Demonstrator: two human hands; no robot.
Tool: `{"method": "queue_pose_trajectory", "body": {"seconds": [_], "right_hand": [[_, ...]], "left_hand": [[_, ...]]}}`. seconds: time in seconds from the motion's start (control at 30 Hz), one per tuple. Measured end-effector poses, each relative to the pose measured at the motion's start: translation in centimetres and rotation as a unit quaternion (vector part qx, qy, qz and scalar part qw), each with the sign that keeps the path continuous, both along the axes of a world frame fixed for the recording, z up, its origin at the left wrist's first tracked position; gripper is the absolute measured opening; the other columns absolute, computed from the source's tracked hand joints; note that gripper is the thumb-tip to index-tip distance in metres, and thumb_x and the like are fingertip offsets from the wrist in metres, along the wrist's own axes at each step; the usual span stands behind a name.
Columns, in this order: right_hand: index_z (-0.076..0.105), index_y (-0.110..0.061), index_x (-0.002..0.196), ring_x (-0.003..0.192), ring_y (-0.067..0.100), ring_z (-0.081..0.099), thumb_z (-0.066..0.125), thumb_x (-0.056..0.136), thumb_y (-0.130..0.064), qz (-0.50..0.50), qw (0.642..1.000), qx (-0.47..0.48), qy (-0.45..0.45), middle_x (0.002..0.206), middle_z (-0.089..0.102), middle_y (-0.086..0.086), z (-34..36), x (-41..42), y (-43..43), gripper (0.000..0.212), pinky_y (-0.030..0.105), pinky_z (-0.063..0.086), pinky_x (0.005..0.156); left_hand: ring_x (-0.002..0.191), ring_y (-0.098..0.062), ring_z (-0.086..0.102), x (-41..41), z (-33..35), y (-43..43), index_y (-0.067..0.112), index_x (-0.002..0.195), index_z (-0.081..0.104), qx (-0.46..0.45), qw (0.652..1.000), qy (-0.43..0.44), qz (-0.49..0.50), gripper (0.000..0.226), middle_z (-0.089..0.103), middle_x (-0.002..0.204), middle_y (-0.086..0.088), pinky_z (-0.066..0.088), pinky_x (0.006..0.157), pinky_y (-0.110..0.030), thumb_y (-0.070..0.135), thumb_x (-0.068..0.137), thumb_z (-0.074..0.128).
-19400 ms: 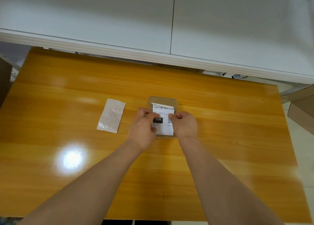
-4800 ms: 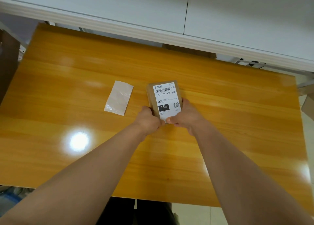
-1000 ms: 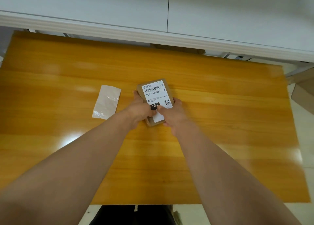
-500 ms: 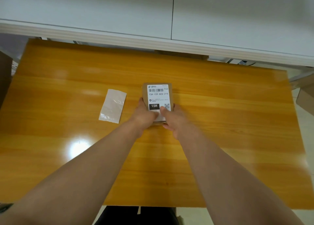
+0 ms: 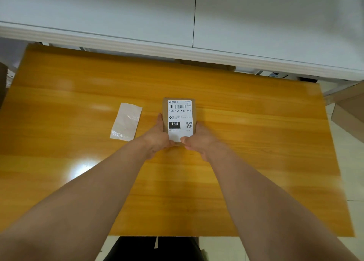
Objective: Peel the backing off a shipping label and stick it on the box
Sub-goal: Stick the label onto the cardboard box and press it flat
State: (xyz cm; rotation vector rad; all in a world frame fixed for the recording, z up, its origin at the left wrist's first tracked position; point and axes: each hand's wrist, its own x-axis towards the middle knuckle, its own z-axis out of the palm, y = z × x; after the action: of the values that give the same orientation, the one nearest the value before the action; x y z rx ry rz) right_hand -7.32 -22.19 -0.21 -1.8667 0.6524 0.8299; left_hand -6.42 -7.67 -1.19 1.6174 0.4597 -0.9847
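Note:
A small brown cardboard box [image 5: 164,106] lies flat in the middle of the orange wooden table [image 5: 256,134]. A white shipping label [image 5: 179,115] with a barcode, "15H" block and QR code covers most of its top face. My left hand [image 5: 157,137] grips the box's left near side, thumb on the label's lower edge. My right hand [image 5: 199,140] grips the right near side, its thumb pressed on the label's lower right corner. The peeled glossy backing sheet [image 5: 126,122] lies flat on the table to the left of the box.
A white cabinet front [image 5: 177,20] runs along the table's far edge. Cardboard boxes [image 5: 348,111] stand on the floor off the right end of the table. The near table edge is just in front of my body.
Both thumbs have slid down from the middle of the label to its near edge. The box has straightened and now lies square to me.

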Motion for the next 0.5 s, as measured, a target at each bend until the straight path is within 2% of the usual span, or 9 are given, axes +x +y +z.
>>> {"method": "queue_pose_trajectory", "body": {"seconds": [0.3, 0.5], "right_hand": [[0.045, -0.018, 0.136, 0.119, 0.029, 0.059, 0.063, 0.084, 0.004, 0.030, 1.000, 0.003, -0.001, 0.132, 0.062, 0.007, -0.1, -0.6, -0.9, 0.058, 0.049, 0.053, 0.099], [0.039, -0.025, 0.142, 0.124, 0.028, 0.057, 0.061, 0.080, 0.013, 0.023, 0.999, 0.037, 0.019, 0.139, 0.058, 0.006, -0.5, -0.6, -1.5, 0.077, 0.045, 0.051, 0.103]], "left_hand": [[0.135, -0.026, 0.045, -0.3, -0.7, 0.2, 0.039, 0.155, -0.008, 0.016, 1.000, -0.009, 0.006, 0.114, 0.042, 0.154, 0.006, 0.045, 0.108, -0.046, -0.016, 0.082, 0.061], [0.130, -0.024, 0.048, -0.3, -0.6, 0.6, 0.039, 0.156, 0.002, 0.001, 1.000, -0.005, -0.002, 0.105, 0.044, 0.152, 0.005, 0.051, 0.095, -0.035, -0.017, 0.085, 0.057]]}}
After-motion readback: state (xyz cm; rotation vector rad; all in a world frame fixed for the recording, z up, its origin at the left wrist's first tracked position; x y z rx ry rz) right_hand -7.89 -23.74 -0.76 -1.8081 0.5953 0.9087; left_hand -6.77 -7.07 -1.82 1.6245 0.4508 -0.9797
